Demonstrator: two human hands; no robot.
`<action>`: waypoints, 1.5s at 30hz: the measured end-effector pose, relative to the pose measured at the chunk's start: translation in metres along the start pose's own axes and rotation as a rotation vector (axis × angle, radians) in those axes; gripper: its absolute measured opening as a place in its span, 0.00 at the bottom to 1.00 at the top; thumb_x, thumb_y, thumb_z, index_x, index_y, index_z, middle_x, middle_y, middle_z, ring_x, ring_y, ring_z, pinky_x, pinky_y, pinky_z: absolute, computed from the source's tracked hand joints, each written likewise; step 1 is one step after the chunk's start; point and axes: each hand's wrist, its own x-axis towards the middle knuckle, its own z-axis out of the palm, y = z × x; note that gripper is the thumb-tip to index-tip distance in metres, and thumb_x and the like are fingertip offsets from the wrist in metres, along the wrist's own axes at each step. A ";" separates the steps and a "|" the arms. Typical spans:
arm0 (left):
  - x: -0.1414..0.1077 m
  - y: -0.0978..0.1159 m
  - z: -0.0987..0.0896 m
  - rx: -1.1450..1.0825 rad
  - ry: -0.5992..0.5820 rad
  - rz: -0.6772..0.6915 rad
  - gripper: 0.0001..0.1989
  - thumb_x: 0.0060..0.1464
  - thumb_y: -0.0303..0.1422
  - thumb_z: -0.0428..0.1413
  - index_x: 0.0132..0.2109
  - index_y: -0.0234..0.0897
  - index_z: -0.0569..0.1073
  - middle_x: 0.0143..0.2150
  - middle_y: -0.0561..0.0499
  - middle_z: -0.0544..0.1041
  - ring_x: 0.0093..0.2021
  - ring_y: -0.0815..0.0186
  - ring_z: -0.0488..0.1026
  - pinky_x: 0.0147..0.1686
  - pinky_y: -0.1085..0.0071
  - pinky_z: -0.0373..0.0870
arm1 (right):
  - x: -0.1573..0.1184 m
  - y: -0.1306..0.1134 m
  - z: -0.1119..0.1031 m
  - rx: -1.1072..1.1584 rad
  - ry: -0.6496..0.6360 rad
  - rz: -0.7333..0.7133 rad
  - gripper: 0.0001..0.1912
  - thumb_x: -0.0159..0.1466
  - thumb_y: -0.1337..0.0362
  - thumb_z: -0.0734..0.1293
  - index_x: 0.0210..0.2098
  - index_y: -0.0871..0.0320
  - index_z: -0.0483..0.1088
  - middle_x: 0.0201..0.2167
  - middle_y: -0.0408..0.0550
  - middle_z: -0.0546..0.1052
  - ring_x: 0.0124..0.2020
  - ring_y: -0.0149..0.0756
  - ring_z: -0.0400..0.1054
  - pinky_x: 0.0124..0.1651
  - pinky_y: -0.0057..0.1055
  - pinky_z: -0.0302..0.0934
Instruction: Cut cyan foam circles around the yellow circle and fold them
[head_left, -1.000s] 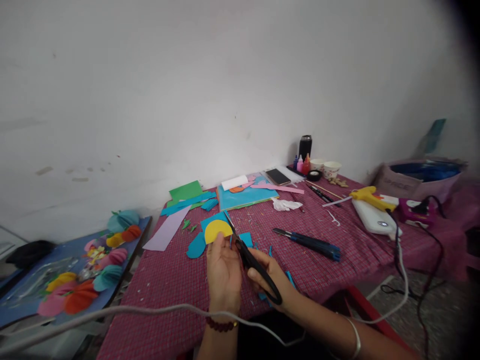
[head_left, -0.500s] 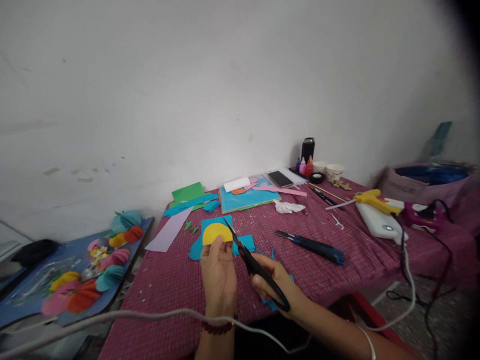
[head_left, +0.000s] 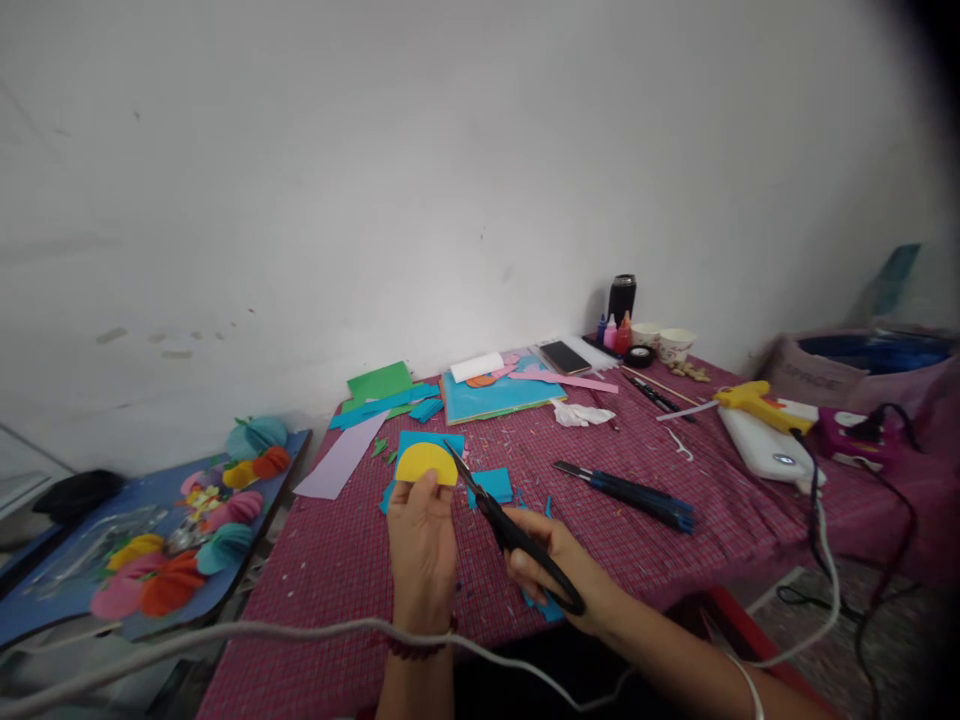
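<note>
My left hand (head_left: 424,535) pinches a yellow half-round piece of paper (head_left: 426,462) by its straight lower edge, thumb in front. In my right hand (head_left: 551,560) are black-handled scissors (head_left: 517,540), pointing up and to the left. Their blade tips lie close to the right end of the yellow paper; whether they touch it I cannot tell. Behind and below the paper lie blue paper pieces (head_left: 491,487) on the checked tablecloth (head_left: 337,600). A box cutter (head_left: 630,496) rests to the right of my right hand.
A yellow glue gun (head_left: 757,405) lies over a white power bank (head_left: 765,450) at the right. Farther back are a phone (head_left: 564,357), paint bottles (head_left: 624,335) and paper cups (head_left: 675,345). Paper ornaments (head_left: 169,585) sit on a blue board at left. A pale cable (head_left: 300,630) crosses the foreground.
My left hand and the yellow paper have shifted a little left, away from the scissors' pivot. My right hand still holds the scissors in nearly the same place. The view has turned slightly.
</note>
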 end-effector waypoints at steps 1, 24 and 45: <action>0.000 0.000 -0.001 0.024 0.002 0.012 0.08 0.40 0.25 0.61 0.30 0.37 0.71 0.33 0.55 0.76 0.33 0.71 0.72 0.40 0.71 0.67 | -0.001 -0.002 0.000 0.000 -0.011 -0.002 0.30 0.55 0.46 0.68 0.49 0.60 0.66 0.19 0.36 0.60 0.15 0.21 0.49 0.18 0.21 0.45; -0.014 -0.009 0.000 0.268 0.074 -0.020 0.06 0.37 0.27 0.61 0.26 0.34 0.72 0.25 0.54 0.75 0.26 0.71 0.70 0.33 0.73 0.65 | -0.001 -0.004 0.000 0.044 0.025 -0.021 0.31 0.55 0.45 0.68 0.50 0.59 0.64 0.22 0.37 0.59 0.20 0.24 0.50 0.20 0.22 0.45; -0.014 -0.006 0.001 0.283 0.054 -0.030 0.05 0.38 0.29 0.60 0.27 0.33 0.72 0.26 0.54 0.74 0.26 0.71 0.69 0.33 0.73 0.65 | 0.001 -0.012 0.003 -0.079 0.048 -0.046 0.32 0.54 0.43 0.68 0.50 0.58 0.67 0.21 0.38 0.59 0.22 0.27 0.50 0.24 0.26 0.46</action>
